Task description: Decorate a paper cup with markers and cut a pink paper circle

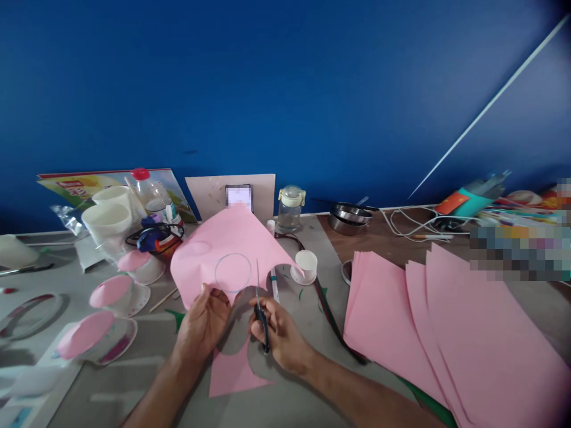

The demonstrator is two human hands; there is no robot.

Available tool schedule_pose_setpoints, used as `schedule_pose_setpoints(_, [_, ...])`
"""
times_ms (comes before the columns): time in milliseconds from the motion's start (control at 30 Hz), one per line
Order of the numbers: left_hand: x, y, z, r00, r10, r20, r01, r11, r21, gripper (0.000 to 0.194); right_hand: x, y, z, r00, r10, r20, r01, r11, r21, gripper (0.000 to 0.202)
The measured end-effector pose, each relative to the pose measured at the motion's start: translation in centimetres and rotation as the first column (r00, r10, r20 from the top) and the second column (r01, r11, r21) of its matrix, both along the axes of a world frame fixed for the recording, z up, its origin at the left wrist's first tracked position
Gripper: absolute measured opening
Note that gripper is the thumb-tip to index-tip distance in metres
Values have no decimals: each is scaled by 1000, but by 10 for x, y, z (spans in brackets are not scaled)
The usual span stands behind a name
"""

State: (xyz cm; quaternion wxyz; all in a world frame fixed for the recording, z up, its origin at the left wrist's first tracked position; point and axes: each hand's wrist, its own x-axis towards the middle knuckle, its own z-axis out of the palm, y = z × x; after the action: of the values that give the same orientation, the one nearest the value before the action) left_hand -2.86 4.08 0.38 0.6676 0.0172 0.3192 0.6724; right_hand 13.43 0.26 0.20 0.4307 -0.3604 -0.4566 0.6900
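Observation:
My left hand [207, 318] pinches the lower edge of a pink paper sheet [200, 252] that is raised off the table and curls at its sides. A circle is drawn on the sheet, just above my left fingertips. In my right hand [281, 333] are scissors with black handles [263, 330], my fingers wrapped around the loops. Their blades point away from me, over the sheet and to the right of the drawn circle. Below both hands lies a pink paper offcut [232, 374] with curved edges. Beyond my right hand is a marker [274, 285].
Several paper cups with pink tops [111, 292] stand at left, near stacked white cups [107, 220] and a red-capped bottle [147, 190]. A small white cup [306, 266], a glass jar [291, 208] and metal bowls [350, 219] stand beyond. Pink sheets [482, 333] lie at right.

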Motion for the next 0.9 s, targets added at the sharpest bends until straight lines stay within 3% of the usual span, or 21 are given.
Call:
schedule_pose_setpoints(67, [10, -7, 0, 997, -61, -41, 62, 998, 7, 26, 2, 2, 0, 997, -80, 13, 79, 997, 15, 54])
schedule_pose_setpoints(167, [16, -16, 1, 956, -269, -119, 280, 956, 89, 9, 6, 4, 0, 989, -149, 23, 148, 988, 53, 57])
schedule_pose_setpoints(233, [11, -19, 2, 911, -385, -149, 405, 904, 138, 26, 11, 6, 0, 984, -176, 35, 173, 982, 78, 58])
schedule_pose_setpoints(300, [2, -19, 6, 887, -438, -145, 458, 875, 156, 47, 15, 8, -1, 977, -207, 47, 201, 974, 101, 58])
schedule_pose_setpoints(467, [-23, -4, 11, 936, -335, -110, 342, 938, 54, 81, 22, 12, 0, 978, -207, 33, 201, 970, 136, 58])
schedule_pose_setpoints(533, [-27, 3, 7, 951, -275, -144, 270, 961, -57, 69, 23, 13, 1, 982, -189, 24, 184, 973, 137, 57])
schedule_pose_setpoints(600, [-26, 5, 1, 956, -239, -172, 227, 970, -86, 45, 23, 13, 3, 986, -167, 26, 162, 978, 131, 57])
schedule_pose_setpoints(667, [-20, 4, -6, 943, -285, -171, 270, 957, -109, 31, 23, 13, 4, 989, -139, 42, 133, 984, 122, 57])
schedule_pose_setpoints(900, [-6, 0, -12, 923, -361, -130, 344, 929, -139, 19, 25, 14, 3, 989, -123, 88, 112, 987, 117, 61])
